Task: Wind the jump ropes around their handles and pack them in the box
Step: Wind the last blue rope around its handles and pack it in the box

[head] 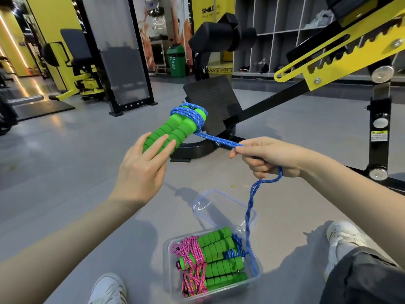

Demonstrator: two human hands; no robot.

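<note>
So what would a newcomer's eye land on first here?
The bright green handles at centre frame, held up by the left hand, with blue rope coiled round their far end and pulled taut by the right hand. Below, on the floor, a clear box holds more wound ropes, including a pink rope.

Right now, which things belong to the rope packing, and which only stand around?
Job: left hand holding the green handles; right hand pinching the blue rope; clear box with wound ropes; loose lid.
Standing around: gym machine, green bin, shelves.
</note>
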